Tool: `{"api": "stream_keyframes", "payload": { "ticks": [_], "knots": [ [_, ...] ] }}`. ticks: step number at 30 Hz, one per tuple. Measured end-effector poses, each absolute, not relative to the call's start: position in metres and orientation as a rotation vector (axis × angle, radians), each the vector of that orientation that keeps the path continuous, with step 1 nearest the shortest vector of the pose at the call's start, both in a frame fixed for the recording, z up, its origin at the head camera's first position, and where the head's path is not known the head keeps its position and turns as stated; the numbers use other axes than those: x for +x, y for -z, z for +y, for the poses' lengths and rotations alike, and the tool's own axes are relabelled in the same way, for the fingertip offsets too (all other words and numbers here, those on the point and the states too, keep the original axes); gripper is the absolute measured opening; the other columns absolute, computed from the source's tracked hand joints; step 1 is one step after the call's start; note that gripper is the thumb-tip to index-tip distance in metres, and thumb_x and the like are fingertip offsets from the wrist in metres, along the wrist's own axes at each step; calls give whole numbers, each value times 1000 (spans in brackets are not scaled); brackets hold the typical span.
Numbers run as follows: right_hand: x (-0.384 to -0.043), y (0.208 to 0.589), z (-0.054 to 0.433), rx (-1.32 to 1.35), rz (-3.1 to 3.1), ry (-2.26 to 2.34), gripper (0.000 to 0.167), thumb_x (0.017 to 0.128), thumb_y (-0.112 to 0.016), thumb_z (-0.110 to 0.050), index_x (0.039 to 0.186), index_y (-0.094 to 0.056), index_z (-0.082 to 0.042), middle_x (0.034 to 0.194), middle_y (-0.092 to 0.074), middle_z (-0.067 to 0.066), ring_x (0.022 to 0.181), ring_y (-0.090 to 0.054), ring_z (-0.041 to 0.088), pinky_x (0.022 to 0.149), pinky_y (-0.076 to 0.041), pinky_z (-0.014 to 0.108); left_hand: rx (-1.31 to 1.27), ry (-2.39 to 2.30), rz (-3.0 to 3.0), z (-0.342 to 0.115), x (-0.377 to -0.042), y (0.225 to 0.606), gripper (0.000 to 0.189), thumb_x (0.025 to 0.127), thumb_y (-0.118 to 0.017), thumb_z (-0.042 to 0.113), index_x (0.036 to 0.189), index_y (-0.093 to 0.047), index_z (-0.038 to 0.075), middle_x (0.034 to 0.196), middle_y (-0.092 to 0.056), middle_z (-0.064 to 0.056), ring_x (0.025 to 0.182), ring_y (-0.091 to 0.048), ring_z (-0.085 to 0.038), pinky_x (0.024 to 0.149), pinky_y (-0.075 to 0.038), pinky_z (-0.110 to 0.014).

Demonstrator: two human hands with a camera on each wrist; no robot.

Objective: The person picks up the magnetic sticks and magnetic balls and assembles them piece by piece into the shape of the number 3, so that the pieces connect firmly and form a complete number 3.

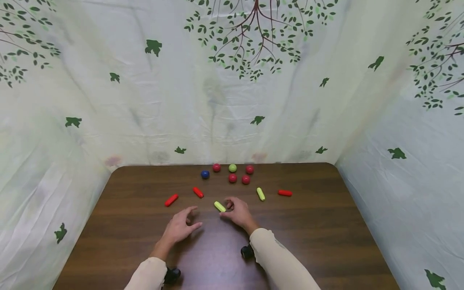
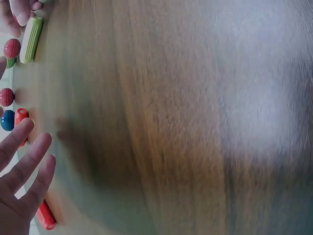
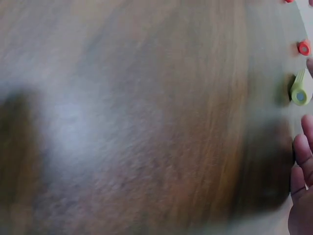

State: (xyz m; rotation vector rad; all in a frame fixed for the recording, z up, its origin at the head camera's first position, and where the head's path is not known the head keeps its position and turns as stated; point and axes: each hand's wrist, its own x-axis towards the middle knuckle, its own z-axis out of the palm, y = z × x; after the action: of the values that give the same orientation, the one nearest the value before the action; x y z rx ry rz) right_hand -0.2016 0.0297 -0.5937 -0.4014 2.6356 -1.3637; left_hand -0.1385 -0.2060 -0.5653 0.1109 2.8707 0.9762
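A yellow-green ribbed cylinder (image 1: pixel 219 206) with a round hole in its end (image 3: pixel 299 96) lies on the brown table (image 1: pixel 308 241). My right hand (image 1: pixel 237 212) is right at its near end, thumb and fingers spread to either side; whether they touch it is unclear. To the left, my left hand (image 1: pixel 180 226) hovers over the table with fingers apart, holding nothing. Nearest to it are two red cylinders, one (image 1: pixel 171 200) beyond its fingers and another (image 1: pixel 197 192) farther back. In the left wrist view, the left fingers (image 2: pixel 29 161) partly cover these red pieces.
A second yellow-green cylinder (image 1: pixel 260 194) and a red cylinder (image 1: pixel 284 193) lie to the right. Toward the back edge sit a blue ball (image 1: pixel 205 174), a green ball (image 1: pixel 233 168) and several red balls (image 1: pixel 245 179). A leaf-printed cloth (image 1: pixel 217 100) hangs behind the table.
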Motion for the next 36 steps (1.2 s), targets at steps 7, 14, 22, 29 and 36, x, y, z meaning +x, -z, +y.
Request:
{"api": "stream_keyframes", "payload": {
  "ticks": [7, 14, 22, 29, 36],
  "knots": [
    [-205, 592, 25, -403, 2676, 1249, 37, 72, -85, -24, 101, -68, -9, 86, -63, -2, 81, -57, 12, 86, -30, 39, 85, -1111, 2794, -202, -138, 571, 51, 79, -79, 23, 125, -59, 10, 104, -65, -4, 80, -62, -17, 70, -49, -35],
    [-206, 590, 25, -396, 2714, 1160, 19, 74, -82, -19, 87, -71, -12, 81, -62, -4, 80, -56, 13, 81, -30, 37, 61, -1114, 2767, -198, -138, 577, 49, 79, -79, 24, 124, -60, 12, 103, -66, -2, 80, -60, -16, 69, -48, -35],
    [-208, 593, 30, -494, 2747, 1083, 10, 79, -77, -15, 86, -71, -12, 79, -62, -5, 80, -57, 12, 79, -33, 34, 86, -1138, 2756, -192, -138, 577, 44, 79, -79, 18, 119, -62, 9, 99, -65, -2, 74, -58, -13, 66, -47, -30],
    [-210, 587, 42, -681, 2631, 1092, 9, 79, -76, -10, 86, -71, -7, 77, -60, -3, 73, -54, 7, 70, -43, 23, 184, -1163, 2699, -180, -146, 575, 48, 79, -79, 16, 122, -60, 6, 97, -65, -4, 72, -57, -11, 62, -47, -27],
    [-204, 583, 56, -819, 2471, 1056, 7, 79, -76, -7, 85, -72, -6, 72, -60, -5, 67, -49, 2, 64, -42, 20, 339, -1124, 2670, -171, -145, 581, 52, 79, -79, 18, 123, -55, 3, 92, -62, -3, 67, -53, -9, 61, -45, -24]
  ]
}}
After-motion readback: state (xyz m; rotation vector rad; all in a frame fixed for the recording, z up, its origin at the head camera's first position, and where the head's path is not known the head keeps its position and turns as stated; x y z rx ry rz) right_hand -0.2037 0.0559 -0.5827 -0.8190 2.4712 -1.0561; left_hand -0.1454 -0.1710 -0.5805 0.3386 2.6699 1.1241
